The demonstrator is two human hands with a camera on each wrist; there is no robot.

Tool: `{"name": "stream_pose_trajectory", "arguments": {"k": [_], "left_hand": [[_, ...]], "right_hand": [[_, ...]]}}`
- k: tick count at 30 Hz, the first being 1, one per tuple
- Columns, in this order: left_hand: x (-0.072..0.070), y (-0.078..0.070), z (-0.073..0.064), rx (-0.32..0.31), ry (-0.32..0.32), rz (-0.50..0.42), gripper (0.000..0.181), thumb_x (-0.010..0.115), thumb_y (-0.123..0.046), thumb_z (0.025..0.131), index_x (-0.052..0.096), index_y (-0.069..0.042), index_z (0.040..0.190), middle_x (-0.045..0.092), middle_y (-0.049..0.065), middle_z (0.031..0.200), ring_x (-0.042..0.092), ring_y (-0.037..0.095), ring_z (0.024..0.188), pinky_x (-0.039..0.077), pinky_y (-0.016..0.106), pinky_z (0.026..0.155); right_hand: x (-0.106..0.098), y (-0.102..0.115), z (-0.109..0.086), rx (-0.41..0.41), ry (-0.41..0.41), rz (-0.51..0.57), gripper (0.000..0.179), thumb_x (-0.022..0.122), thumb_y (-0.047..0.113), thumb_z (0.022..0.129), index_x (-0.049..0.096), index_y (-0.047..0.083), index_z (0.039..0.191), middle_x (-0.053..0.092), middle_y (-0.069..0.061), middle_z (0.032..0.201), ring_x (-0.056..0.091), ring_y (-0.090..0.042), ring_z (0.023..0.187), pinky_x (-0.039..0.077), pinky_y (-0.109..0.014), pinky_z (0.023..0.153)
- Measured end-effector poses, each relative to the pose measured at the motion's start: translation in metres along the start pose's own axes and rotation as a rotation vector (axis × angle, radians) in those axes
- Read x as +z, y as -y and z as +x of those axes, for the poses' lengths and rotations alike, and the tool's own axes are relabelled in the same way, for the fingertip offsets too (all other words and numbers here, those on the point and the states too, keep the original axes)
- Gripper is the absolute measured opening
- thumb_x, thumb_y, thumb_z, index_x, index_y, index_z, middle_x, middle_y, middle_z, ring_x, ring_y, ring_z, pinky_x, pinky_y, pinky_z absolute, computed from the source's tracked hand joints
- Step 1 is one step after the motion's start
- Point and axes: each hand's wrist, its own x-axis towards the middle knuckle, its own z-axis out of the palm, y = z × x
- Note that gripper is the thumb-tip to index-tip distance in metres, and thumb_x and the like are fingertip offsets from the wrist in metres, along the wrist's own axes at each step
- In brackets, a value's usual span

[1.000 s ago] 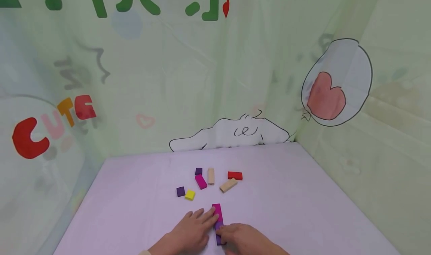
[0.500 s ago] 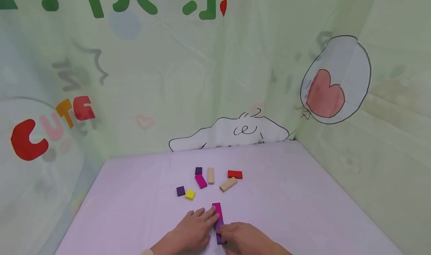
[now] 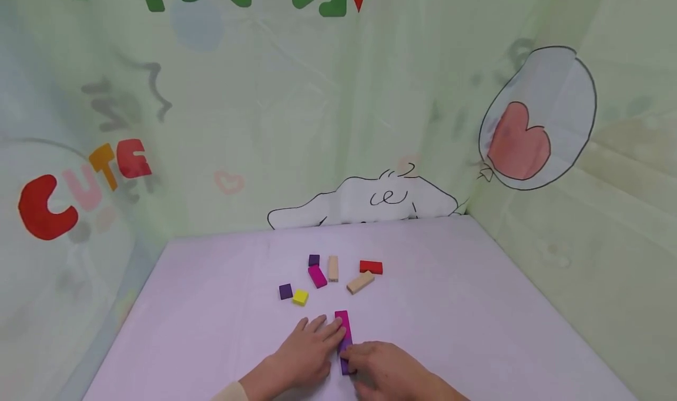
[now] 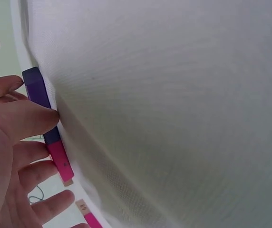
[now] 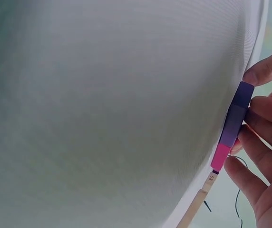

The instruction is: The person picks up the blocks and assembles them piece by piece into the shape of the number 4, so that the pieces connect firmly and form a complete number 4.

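A straight row of blocks lies on the table in front of me: a pink block [image 3: 341, 316] at the far end, a purple block [image 3: 346, 343] behind it and a dark purple block [image 3: 345, 368] nearest. My left hand [image 3: 308, 354] lies along the row's left side, extended fingers touching the pink block. From the right, my right hand [image 3: 388, 366] pinches the near purple part with curled fingers. In the right wrist view its thumb is at the dark end block [image 5: 242, 94], with fingers along the side. The hands partly cover the row.
Beyond the row lie a yellow block [image 3: 300, 297], dark purple cubes [image 3: 285, 291] [image 3: 314, 260], another pink block [image 3: 317, 276], plain wooden blocks [image 3: 333, 268] [image 3: 361, 283] and a red block [image 3: 371, 267]. A printed curtain [image 3: 296, 124] stands behind the table [image 3: 449, 307].
The head view has tilted down slightly, so everything appears a little higher. Both hands keep nearly the same places on the row, and the loose blocks stay put.
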Motion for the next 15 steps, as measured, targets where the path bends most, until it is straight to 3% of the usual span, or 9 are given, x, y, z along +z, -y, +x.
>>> {"name": "stream_pose_trajectory", "arguments": {"k": [9, 15], "left_hand": [[-0.0045, -0.0022, -0.0001, -0.005, 0.025, -0.132, 0.065, 0.067, -0.031, 0.098, 0.042, -0.041, 0.157, 0.037, -0.01, 0.167, 0.037, 0.027, 0.154, 0.038, 0.062, 0.118], [-0.0069, -0.0034, 0.0021, -0.023, 0.039, -0.126, 0.065, 0.069, -0.032, 0.096, 0.044, -0.045, 0.155, 0.039, -0.012, 0.165, 0.04, 0.027, 0.152, 0.041, 0.061, 0.116]], "right_hand": [[0.0011, -0.0003, -0.0006, 0.011, 0.007, 0.0, 0.05, 0.065, 0.044, 0.098, 0.063, 0.024, 0.143, 0.067, 0.013, 0.137, 0.063, -0.012, 0.129, 0.056, -0.041, 0.104], [0.0011, -0.0033, 0.0022, 0.022, 0.003, 0.026, 0.049, 0.065, 0.047, 0.098, 0.064, 0.024, 0.142, 0.07, 0.015, 0.128, 0.065, -0.01, 0.125, 0.057, -0.04, 0.102]]}}
